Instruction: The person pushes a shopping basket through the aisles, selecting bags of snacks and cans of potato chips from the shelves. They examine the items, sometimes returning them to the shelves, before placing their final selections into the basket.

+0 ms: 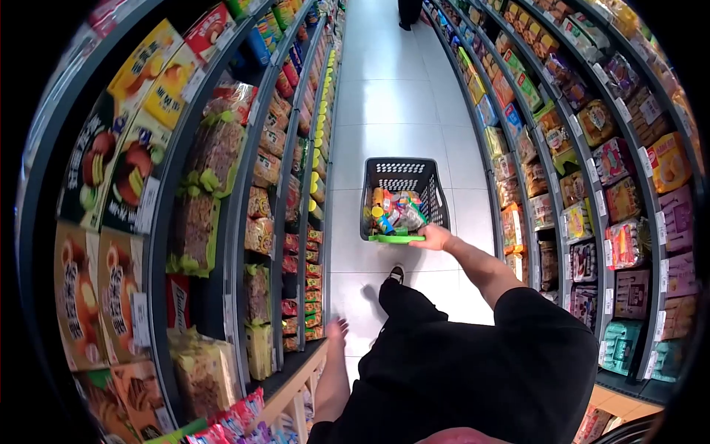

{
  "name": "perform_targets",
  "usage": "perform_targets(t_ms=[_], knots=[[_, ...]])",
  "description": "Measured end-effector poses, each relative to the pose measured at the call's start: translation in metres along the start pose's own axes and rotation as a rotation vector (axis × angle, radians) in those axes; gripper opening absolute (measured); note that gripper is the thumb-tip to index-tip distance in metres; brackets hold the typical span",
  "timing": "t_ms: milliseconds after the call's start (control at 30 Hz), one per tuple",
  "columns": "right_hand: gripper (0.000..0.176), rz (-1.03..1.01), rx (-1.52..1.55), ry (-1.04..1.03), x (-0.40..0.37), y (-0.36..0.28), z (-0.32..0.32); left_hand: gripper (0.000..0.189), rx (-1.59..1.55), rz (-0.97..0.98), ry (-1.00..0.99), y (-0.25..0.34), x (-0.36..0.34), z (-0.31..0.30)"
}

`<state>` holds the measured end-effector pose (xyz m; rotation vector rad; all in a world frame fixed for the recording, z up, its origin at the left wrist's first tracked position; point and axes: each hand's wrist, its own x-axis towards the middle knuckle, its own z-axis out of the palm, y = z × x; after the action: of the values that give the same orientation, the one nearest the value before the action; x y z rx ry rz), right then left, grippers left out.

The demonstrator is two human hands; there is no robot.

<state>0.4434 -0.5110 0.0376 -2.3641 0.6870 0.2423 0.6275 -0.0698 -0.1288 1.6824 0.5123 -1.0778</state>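
Note:
A black shopping basket [403, 166] with perforated walls is in the middle of the aisle. Several colourful packages [399, 211] lie inside it. My right hand [435, 238] is closed around the green handle [399, 239] at the basket's near side. Beside my body at lower left, my left hand [338, 330] hangs low near the left shelves, touching nothing that I can see. Its fingers look apart, and nothing shows in them.
Shelves of boxed and bagged snacks [200, 222] line the left side. Packaged foods fill the right shelves [584, 177]. Light floor tiles [384, 103] run between them. At the far end stands a person in dark clothes [409, 11]. One shoe of mine [397, 274] shows behind the basket.

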Motion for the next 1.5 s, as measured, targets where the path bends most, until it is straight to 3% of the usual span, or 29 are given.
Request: perform_targets(t_ms=[133, 200, 267, 333, 400, 600, 667, 867, 933, 1000, 1067, 1133, 1167, 1233, 1367, 1400, 1467, 1500], knots=[[0.062, 0.017, -0.044, 0.02, 0.051, 0.029, -0.032, 0.036, 0.163, -0.05, -0.114, 0.028, -0.013, 0.086], [0.061, 0.031, -0.029, 0.067, 0.064, 0.032, -0.046, 0.034, 0.337, -0.068, -0.261, 0.041, -0.01, 0.115], [0.061, 0.045, -0.009, 0.271, 0.074, 0.033, -0.056, 0.031, 0.548, 0.005, -0.359, 0.063, 0.009, 0.136], [0.059, 0.126, -0.054, 0.329, 0.083, 0.035, -0.051, 0.029, 0.634, 0.249, -0.27, 0.079, 0.034, 0.151], [0.057, 0.206, 0.03, 0.472, 0.101, 0.047, -0.04, 0.028, 0.595, 0.396, -0.259, 0.097, 0.066, 0.165], [0.052, 0.267, -0.038, 0.567, 0.137, 0.048, -0.07, 0.023, 0.249, 0.189, -0.284, 0.2, 0.062, 0.235], [0.05, 0.266, 0.008, 0.571, 0.151, 0.06, -0.079, 0.024, 0.271, 0.192, -0.257, 0.229, 0.057, 0.261], [0.054, 0.262, -0.06, 0.53, 0.202, 0.109, -0.147, 0.017, 0.477, 0.262, -0.303, 0.27, 0.124, 0.321], [0.058, 0.213, -0.08, 0.551, 0.225, 0.124, -0.166, 0.016, 0.542, 0.531, -0.456, 0.313, 0.142, 0.36], [0.055, 0.282, -0.053, 0.538, 0.248, 0.133, -0.18, 0.018, 0.617, 0.924, -0.41, 0.372, 0.134, 0.404], [0.051, 0.404, 0.014, 0.561, 0.276, 0.149, -0.182, 0.017, 0.602, 0.902, -0.444, 0.441, 0.105, 0.444], [0.044, 0.45, 0.048, 0.594, 0.29, 0.139, -0.208, 0.018, 0.706, 1.147, -0.591, 0.501, 0.081, 0.484], [0.042, 0.464, 0.069, 0.634, 0.297, 0.137, -0.216, 0.018, 0.704, 1.146, -0.601, 0.523, 0.076, 0.502], [0.039, 0.498, 0.088, 0.66, 0.311, 0.139, -0.222, 0.028, 0.811, 1.556, -0.803, 0.547, 0.074, 0.534], [0.03, 0.563, 0.104, 0.615, 0.335, 0.144, -0.238, 0.049, 1.064, 1.538, -1.01, 0.545, 0.088, 0.588], [0.029, 0.588, 0.117, 0.613, 0.342, 0.144, -0.243, 0.044, 1.083, 1.444, -1.008, 0.542, 0.085, 0.596], [0.027, 0.63, 0.142, 0.651, 0.352, 0.149, -0.242, 0.041, 1.224, 1.429, -0.801, 0.531, 0.099, 0.611], [0.026, 0.648, 0.153, 0.673, 0.355, 0.148, -0.243, 0.041, 1.235, 1.429, -0.819, 0.534, 0.101, 0.616]])
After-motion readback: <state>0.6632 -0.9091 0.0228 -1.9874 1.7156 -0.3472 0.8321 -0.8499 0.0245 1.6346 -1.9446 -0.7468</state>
